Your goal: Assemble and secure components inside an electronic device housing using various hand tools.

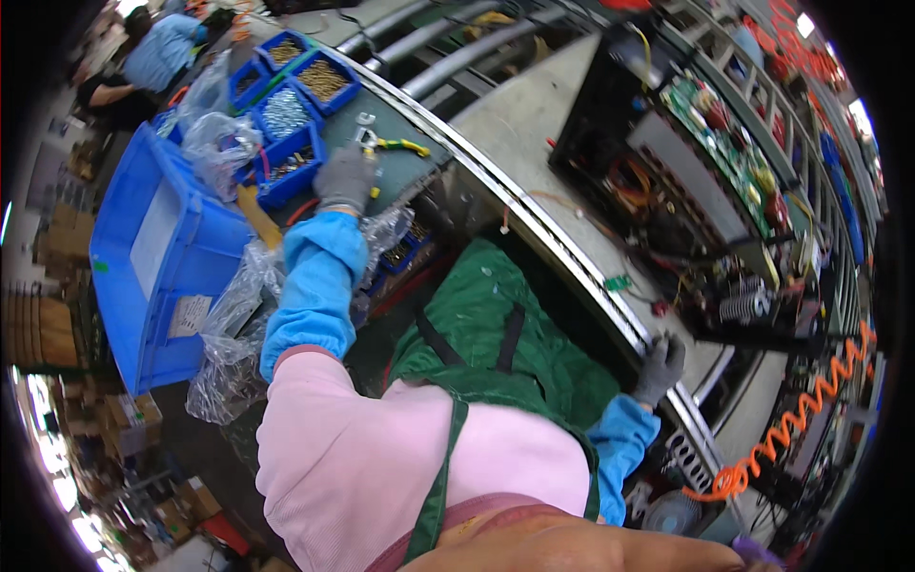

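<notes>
My left hand [345, 181], in a grey glove and blue sleeve cover, reaches onto the dark worktop beside a blue bin of dark screws [290, 164]. Its fingers are bent and partly hidden; what they hold cannot be made out. Right by the fingers lie cutting pliers with yellow-and-black handles [405, 146] and a silver metal tool head [365, 122]. My right hand [660, 372], also gloved, rests at the metal rail [610, 310] with its fingertips slightly apart and no object visible in them. A small green board [618, 283] and a red connector [660, 308] lie farther up the conveyor.
More blue bins hold brass screws [324, 80] and silver screws [285, 112]. A large blue crate [176, 257] and clear plastic bags [232, 372] are at left. An open black appliance chassis [686, 181] stands across the rail. Orange coiled hose [791, 419] hangs at right. Another person [164, 52] works far left.
</notes>
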The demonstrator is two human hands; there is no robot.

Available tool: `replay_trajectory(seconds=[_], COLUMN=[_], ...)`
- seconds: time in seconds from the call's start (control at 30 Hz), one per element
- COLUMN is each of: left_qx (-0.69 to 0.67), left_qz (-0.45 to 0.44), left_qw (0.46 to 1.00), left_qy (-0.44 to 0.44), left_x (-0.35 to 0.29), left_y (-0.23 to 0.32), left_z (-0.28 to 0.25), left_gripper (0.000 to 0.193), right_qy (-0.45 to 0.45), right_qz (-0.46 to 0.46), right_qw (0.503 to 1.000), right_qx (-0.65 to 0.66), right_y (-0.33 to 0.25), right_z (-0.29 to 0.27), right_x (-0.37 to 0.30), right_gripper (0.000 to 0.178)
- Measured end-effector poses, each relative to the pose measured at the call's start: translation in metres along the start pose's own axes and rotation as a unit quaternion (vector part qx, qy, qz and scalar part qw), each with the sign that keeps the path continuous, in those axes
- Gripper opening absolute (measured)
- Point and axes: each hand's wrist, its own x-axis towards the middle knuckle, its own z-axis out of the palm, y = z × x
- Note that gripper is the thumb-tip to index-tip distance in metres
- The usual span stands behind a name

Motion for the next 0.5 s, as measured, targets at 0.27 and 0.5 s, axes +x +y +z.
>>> replay_trajectory(seconds=[0.27,0.5], left_qx=[-0.117,-0.717], left_qz=[0.006,0.011], left_qw=[0.992,0.679], left_qy=[-0.04,-0.158], left_x=[0.022,0.012], left_y=[-0.004,0.007], left_z=[0.024,-0.023], left_gripper=[0.045,0.05], right_qy=[-0.011,-0.033], right_qz=[0.033,0.075], right_qw=[0.999,0.994], right_qx=[0.012,0.07], right_y=[-0.028,-0.041], right_z=[0.004,0.003], right_x=[-0.01,-0.007], right_gripper=[0.02,0.019])
